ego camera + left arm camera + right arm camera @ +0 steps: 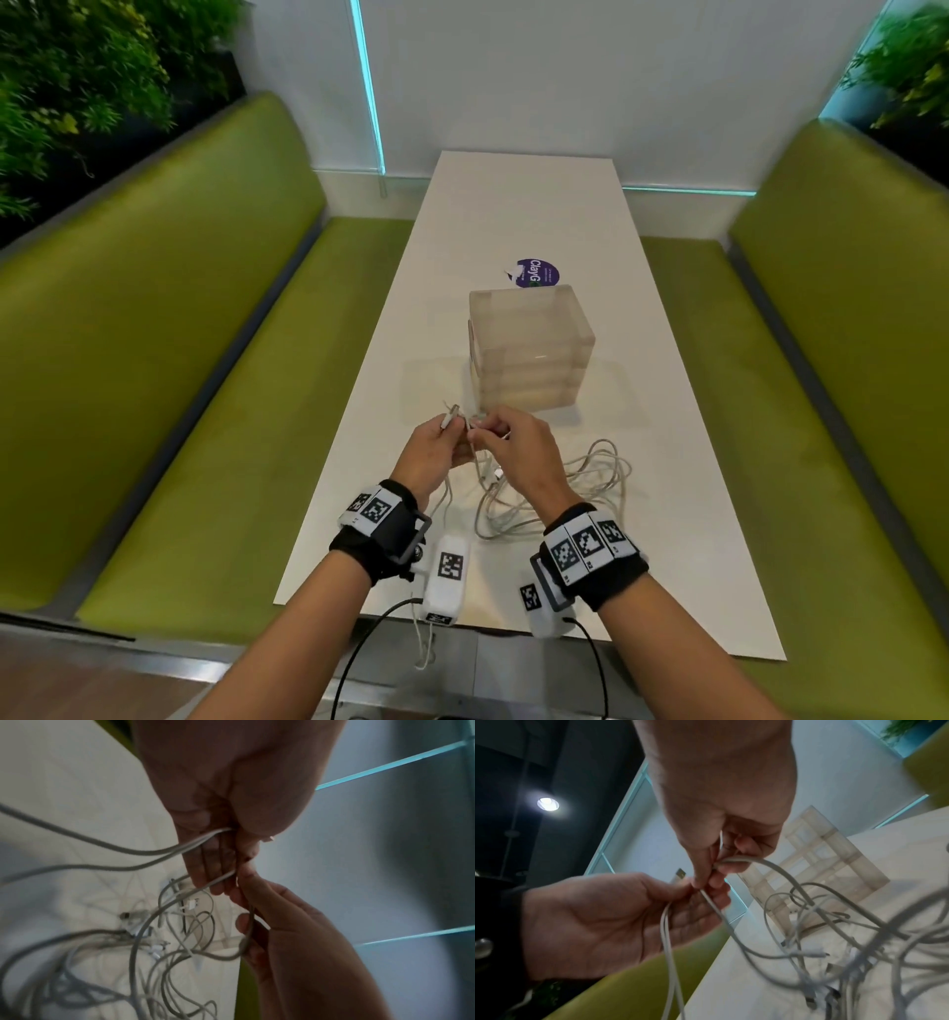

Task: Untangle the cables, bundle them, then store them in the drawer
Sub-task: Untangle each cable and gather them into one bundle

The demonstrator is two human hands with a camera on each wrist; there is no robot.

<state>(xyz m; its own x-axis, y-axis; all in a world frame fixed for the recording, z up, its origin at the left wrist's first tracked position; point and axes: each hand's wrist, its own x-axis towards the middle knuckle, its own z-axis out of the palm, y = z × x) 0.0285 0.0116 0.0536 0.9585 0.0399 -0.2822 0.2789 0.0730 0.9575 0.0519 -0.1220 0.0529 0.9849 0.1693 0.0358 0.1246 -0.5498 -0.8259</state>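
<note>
Both hands are raised a little above the white table (513,216), close together. My left hand (445,438) grips a white cable (666,933) whose USB plug (450,414) sticks up past its fingers; two strands hang down from the palm. My right hand (488,435) pinches the same cable (744,860) just beside the left fingertips. From there the cable runs down into a loose tangle of white and grey cables (570,488) lying on the table under the right hand. A translucent drawer unit (531,349) stands behind the hands, with its drawers pushed in.
Green benches (195,411) flank the table on both sides. A purple round sticker (534,272) lies behind the drawer unit. One white cord (422,642) hangs over the near table edge. Several loose plugs (191,903) lie within the tangle.
</note>
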